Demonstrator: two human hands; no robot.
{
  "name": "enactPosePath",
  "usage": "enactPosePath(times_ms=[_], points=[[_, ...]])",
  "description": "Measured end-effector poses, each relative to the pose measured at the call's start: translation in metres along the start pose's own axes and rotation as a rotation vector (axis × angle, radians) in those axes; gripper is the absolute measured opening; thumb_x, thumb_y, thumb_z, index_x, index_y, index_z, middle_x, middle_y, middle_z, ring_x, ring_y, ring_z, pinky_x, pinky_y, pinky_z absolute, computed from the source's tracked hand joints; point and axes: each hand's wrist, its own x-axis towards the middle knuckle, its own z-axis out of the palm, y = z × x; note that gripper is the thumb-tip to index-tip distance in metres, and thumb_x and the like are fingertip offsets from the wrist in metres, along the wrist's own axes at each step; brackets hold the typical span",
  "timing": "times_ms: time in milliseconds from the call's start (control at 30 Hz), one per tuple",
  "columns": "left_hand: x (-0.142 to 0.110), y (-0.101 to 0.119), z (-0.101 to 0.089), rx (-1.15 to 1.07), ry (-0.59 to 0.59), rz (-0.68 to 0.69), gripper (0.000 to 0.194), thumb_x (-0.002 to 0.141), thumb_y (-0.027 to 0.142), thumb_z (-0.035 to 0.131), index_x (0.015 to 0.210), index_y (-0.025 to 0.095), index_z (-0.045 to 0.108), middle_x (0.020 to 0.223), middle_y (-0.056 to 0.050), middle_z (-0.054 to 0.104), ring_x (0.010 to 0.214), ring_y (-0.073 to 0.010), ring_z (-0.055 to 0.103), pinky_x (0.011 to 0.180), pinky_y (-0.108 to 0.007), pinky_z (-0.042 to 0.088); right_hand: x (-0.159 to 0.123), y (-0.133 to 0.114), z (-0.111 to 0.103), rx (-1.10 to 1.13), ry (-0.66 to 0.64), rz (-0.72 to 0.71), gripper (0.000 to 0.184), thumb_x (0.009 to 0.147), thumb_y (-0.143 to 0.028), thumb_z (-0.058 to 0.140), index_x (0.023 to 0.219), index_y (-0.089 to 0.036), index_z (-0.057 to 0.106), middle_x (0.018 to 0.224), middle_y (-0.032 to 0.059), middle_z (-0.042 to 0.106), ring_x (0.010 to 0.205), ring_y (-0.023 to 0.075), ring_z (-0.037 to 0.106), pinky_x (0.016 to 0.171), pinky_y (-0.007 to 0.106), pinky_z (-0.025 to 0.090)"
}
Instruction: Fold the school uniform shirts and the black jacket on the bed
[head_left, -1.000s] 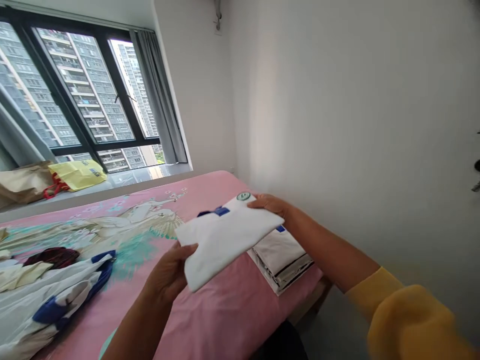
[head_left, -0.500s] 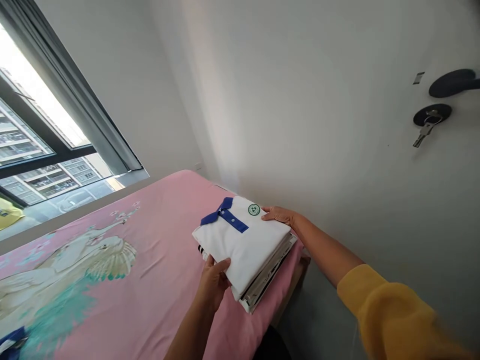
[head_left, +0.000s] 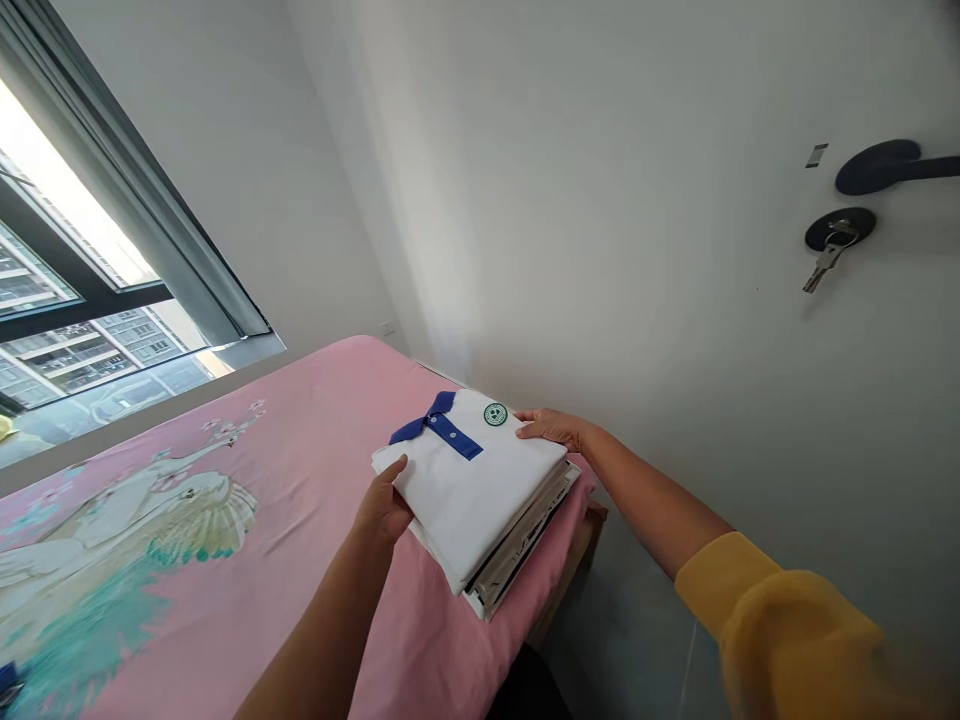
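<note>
Legible wording: none.
Item 1: round green badge (head_left: 496, 414), on the chest of the folded white polo shirt (head_left: 457, 510), beside its blue placket (head_left: 454, 438); pale emblem at centre, marks around the ring too small to read.
Item 2: small rectangular label (head_left: 817, 155), grey with dark ends, on the pale door, left of the black handle (head_left: 879, 167); unreadable.
Item 3: dark marks along the edge of the clothes stack (head_left: 517, 565) beneath the shirt; lettering or pattern, cannot tell.

R slv (head_left: 787, 625) – mustard ylw, bunched | L hand (head_left: 384, 508), R hand (head_left: 556, 428) – bare
</note>
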Motion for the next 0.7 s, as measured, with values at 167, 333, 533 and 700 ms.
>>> enactPosePath(times_ms=[167, 333, 533, 700], points=[[0.018, -0.002, -0.019, 0.144, 0.022, 0.157, 0.052, 0.069, -0.001, 0.055, 0.116, 0.022, 0.051, 0.093, -0.004, 0.064, 0.063, -0.0112, 0.060, 0.066, -0.028, 0.053, -0.007, 0.003, -0.003, -0.070, 0.082, 0.003, 0.051, 0.060, -0.023, 0.074, 0.109, -0.016, 0.060, 0.098, 0.0067, 0.068, 0.077, 0.0165, 0.063, 0.069, 0.028, 0.051], [0.004, -0.016, -0.060, 0.206, 0.162, 0.154, 0.065, 0.070, 0.008, 0.063, 0.129, 0.022, 0.038, 0.099, -0.008, 0.062, 0.070, -0.0135, 0.062, 0.062, -0.027, 0.051, -0.021, 0.012, -0.001, -0.189, 0.306, -0.018, 0.044, 0.063, -0.029, 0.072, 0.105, -0.015, 0.062, 0.090, 0.0072, 0.067, 0.066, 0.0140, 0.058, 0.059, 0.025, 0.047], [-0.060, -0.067, -0.120, 0.482, 0.129, 0.289, 0.044, 0.066, 0.035, 0.071, 0.104, 0.016, 0.062, 0.101, -0.010, 0.064, 0.091, -0.0222, 0.061, 0.071, -0.030, 0.049, -0.075, 0.051, 0.015, -0.318, 0.846, -0.296, 0.035, 0.078, -0.039, 0.053, 0.105, -0.018, 0.059, 0.098, 0.0071, 0.061, 0.079, 0.0153, 0.055, 0.069, 0.027, 0.046], [-0.114, -0.121, -0.207, 0.793, 0.220, 0.400, 0.037, 0.067, 0.046, 0.064, 0.090, 0.018, 0.067, 0.098, -0.008, 0.068, 0.100, -0.0287, 0.059, 0.091, -0.043, 0.045, -0.134, 0.113, 0.072, -0.471, 0.966, -0.601, 0.029, 0.081, -0.043, 0.051, 0.094, -0.019, 0.061, 0.091, 0.0045, 0.062, 0.078, 0.0163, 0.057, 0.073, 0.028, 0.046]])
